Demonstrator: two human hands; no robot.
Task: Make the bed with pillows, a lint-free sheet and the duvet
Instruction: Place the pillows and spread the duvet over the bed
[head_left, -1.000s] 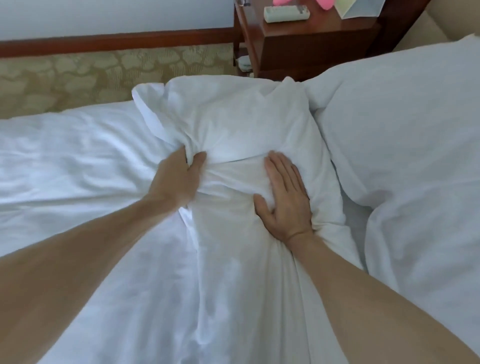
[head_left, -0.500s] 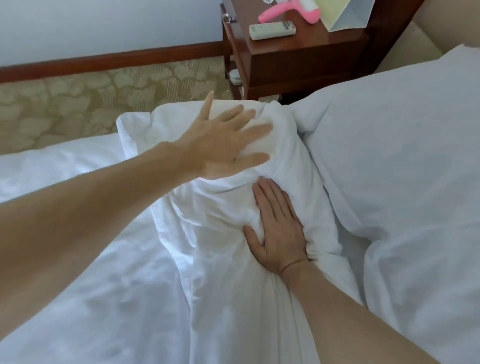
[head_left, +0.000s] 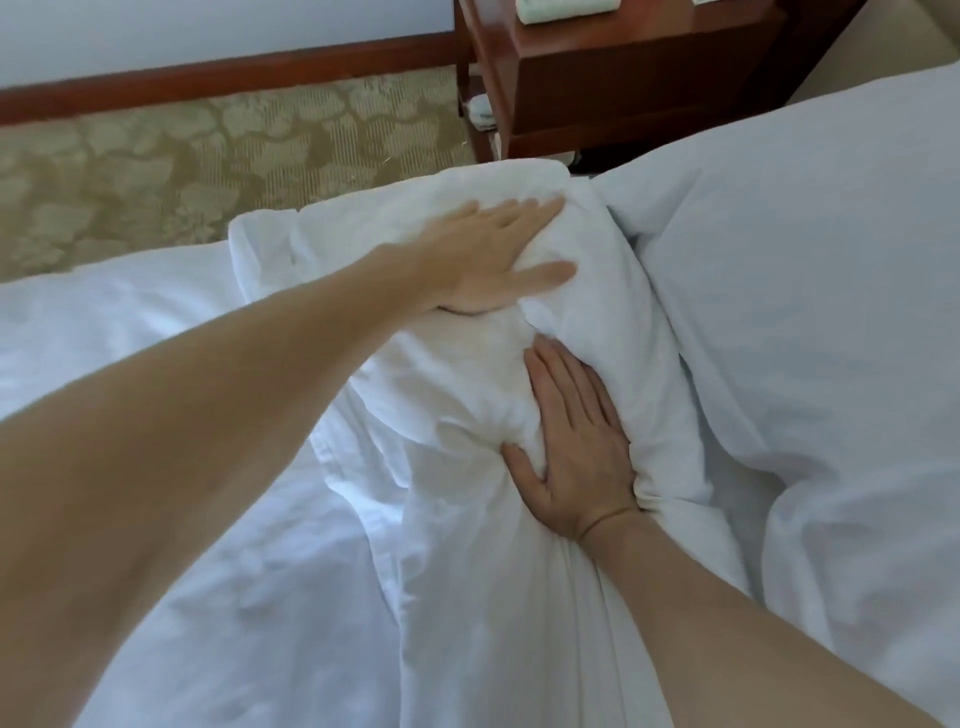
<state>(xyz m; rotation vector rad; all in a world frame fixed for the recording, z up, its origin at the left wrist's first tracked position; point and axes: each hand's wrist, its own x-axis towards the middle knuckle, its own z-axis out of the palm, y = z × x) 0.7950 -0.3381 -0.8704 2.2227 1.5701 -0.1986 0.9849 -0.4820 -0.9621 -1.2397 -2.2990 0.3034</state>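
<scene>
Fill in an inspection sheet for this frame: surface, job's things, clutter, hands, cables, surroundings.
Surface: bed, covered in rumpled white bedding.
Job's things: crumpled pillow lying against a larger pillow on its right.
Clutter: remote on the nightstand.
Hands: left hand flat on the pillow's far end; right hand flat on its near part, cloth bunched at the thumb.
Cables: nothing seen.
Surroundings: patterned carpet, wooden baseboard.
</scene>
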